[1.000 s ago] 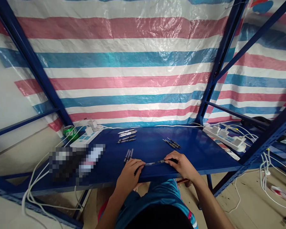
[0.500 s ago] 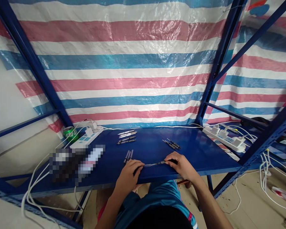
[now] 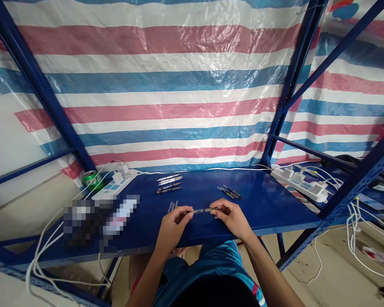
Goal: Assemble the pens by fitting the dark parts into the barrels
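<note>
Over the front part of the blue table [image 3: 252,213], my two hands hold a pen [image 3: 199,211] level between them. My left hand [image 3: 173,224] pinches its clear barrel end between thumb and fingers. With thumb and fingertips, my right hand [image 3: 232,215] grips the dark end. Whether the two parts are fully joined, I cannot tell. Several clear pen barrels [image 3: 172,206] lie just beyond my left hand. Past my right hand is a group of dark pen parts [image 3: 229,192]. Farther back lie white pens [image 3: 170,178] and grey pens [image 3: 169,188] in a row.
Power strips with plugs stand at the left [image 3: 113,187] and right [image 3: 302,185] of the table. A green can [image 3: 92,181] is by the left strip, with blurred items [image 3: 99,219] in front. White cables [image 3: 40,251] hang left. Blue frame posts [image 3: 280,106] and a striped sheet [image 3: 179,81] stand behind.
My hands have come closer together and lifted slightly away from me. The dark pen part and the clear barrel are now closer, with less of the thin middle showing.
</note>
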{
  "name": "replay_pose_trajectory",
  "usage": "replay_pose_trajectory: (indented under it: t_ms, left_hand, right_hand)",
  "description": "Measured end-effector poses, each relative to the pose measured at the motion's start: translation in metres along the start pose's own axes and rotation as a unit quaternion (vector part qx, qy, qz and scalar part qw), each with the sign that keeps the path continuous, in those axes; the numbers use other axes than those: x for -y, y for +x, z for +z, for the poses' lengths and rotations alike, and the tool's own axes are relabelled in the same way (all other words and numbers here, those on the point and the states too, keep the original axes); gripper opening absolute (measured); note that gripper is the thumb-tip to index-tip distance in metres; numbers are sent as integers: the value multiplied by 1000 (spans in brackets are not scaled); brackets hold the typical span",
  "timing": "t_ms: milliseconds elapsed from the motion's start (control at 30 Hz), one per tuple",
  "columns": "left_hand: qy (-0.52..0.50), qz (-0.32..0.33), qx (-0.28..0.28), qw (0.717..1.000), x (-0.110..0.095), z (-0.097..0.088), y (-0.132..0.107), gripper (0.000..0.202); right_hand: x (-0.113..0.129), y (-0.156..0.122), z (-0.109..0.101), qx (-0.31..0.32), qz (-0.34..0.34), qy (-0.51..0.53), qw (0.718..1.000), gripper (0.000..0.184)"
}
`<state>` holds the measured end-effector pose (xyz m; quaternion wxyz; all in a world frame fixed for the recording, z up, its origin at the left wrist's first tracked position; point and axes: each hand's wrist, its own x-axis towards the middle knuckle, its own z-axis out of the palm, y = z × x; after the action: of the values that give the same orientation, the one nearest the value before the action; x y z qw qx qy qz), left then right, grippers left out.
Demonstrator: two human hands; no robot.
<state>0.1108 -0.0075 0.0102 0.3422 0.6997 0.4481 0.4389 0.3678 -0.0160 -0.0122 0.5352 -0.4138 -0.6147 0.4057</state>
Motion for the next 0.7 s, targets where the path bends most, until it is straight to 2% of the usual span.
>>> replay_pose_trajectory:
  t_ms: [100, 267, 433, 533, 600, 700]
  left_hand:
    - [-29, -13, -14, 999, 5, 1, 6, 30]
    - [-30, -9, 7, 999, 7, 1, 5, 29]
    - [-34, -13, 0, 999, 7, -1, 6, 31]
    - [-35, -9, 8, 999, 9, -1, 7, 33]
    - [-37, -8, 14, 999, 10, -1, 8, 32]
    - [-44, -14, 17, 999, 11, -2, 8, 31]
  right_hand:
    - [-2, 3, 7, -7, 24, 57, 998, 48]
    - [0, 1, 10, 14, 71, 55, 996, 54]
    - [9, 1, 8, 81, 52, 59, 994, 56]
    - [16, 1, 8, 78, 49, 15, 996, 50]
    - [19, 0, 10, 71, 49, -18, 996, 53]
    - [20, -2, 11, 61, 39, -1, 997, 48]
